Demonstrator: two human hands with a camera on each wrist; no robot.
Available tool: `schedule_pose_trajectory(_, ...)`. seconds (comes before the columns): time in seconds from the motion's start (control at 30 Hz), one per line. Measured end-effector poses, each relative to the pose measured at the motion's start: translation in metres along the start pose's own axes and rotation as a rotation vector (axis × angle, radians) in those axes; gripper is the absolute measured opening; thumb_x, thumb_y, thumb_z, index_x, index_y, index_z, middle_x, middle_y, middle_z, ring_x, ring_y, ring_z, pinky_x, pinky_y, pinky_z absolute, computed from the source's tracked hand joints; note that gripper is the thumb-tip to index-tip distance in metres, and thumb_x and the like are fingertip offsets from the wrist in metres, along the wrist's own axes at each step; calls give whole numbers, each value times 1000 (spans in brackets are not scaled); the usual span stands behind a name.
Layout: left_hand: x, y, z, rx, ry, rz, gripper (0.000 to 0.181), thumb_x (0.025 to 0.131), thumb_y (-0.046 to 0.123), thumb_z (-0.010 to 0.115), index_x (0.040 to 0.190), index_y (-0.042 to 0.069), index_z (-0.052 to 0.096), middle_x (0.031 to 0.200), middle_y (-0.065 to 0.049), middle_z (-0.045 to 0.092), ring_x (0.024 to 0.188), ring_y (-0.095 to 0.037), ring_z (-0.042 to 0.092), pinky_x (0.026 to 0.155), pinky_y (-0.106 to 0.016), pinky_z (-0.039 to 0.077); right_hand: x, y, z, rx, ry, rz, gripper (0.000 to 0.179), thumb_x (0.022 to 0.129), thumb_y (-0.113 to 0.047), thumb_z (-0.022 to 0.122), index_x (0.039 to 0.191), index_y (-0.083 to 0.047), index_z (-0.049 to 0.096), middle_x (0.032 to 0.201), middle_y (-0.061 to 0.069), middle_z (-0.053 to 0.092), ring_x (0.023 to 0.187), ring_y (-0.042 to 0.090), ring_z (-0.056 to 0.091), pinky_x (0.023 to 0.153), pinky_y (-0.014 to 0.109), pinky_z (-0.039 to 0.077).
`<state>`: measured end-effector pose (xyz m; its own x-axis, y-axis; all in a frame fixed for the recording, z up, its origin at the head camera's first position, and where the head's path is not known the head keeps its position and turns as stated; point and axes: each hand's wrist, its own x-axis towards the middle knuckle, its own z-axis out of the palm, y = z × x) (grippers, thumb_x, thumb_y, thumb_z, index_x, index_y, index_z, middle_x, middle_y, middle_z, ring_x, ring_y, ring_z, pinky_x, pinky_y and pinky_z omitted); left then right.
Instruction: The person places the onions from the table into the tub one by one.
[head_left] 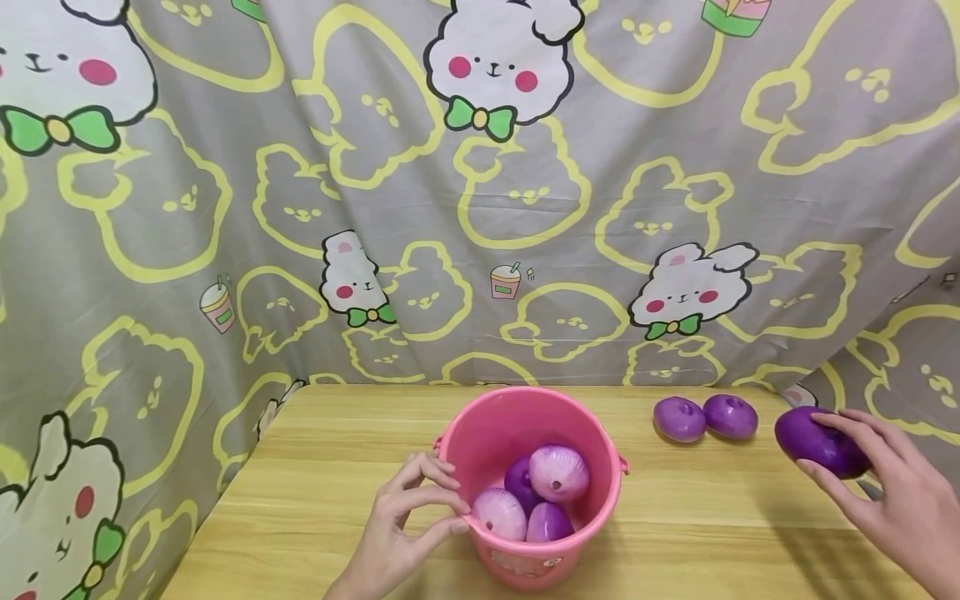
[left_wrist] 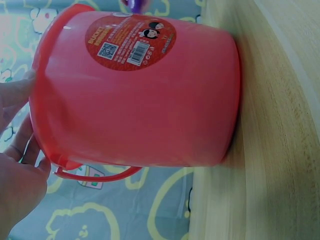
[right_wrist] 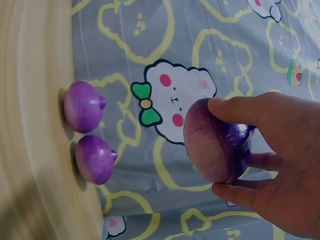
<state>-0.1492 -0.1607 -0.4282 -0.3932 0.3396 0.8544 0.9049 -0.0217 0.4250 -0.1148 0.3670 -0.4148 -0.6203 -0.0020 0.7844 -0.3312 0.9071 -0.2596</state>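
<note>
A pink bucket point(head_left: 486, 446) stands upright on the table with several purple and pale-lilac onions point(head_left: 558, 473) inside. At its left side my left hand point(head_left: 405, 525) pinches the rim between thumb and fingers; the left wrist view shows the bucket's outer wall point(left_wrist: 150, 110) and round red label. Off to the right, my right hand point(head_left: 892, 479) grips a dark purple onion point(head_left: 806, 433), held above the table. In the right wrist view, thumb and fingers lie around that onion point(right_wrist: 207, 145), hiding part of it.
Two more purple onions, one point(head_left: 679, 419) beside the other point(head_left: 731, 417), sit near the table's back edge, right of the bucket. A grey patterned curtain point(head_left: 420, 208) hangs behind and along the left of the wooden table point(head_left: 337, 450). The bucket's handle point(left_wrist: 100, 177) hangs down.
</note>
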Motion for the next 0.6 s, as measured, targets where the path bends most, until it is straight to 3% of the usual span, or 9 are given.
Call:
schedule_pose_trajectory(0.17, 0, 0, 0, -6, -2, -3, 20, 80, -2, 84, 96, 6, 75, 104, -8, 62, 110, -27, 56, 105, -34, 45, 6, -1, -1, 2, -1, -5, 52, 87, -31, 84, 125, 0, 67, 128, 31, 57, 104, 63, 54, 94, -5, 18)
schedule_pose_trajectory(0.37, 0, 0, -1, -13, -4, -10, 21, 79, -3, 84, 96, 6, 75, 105, -9, 62, 111, -27, 56, 105, -34, 45, 11, -4, -2, -16, -15, -15, 54, 82, -31, 88, 124, -2, 68, 125, 29, 58, 103, 53, 56, 84, -1, 24)
schedule_pose_trajectory(0.6, 1, 0, -1, -20, -4, -17, 22, 79, -4, 84, 96, 6, 75, 105, -9, 61, 112, -27, 56, 106, -34, 44, 19, -10, -3, -6, -3, -28, 53, 88, -38, 82, 125, -3, 68, 128, 29, 57, 104, 55, 56, 89, -1, 19)
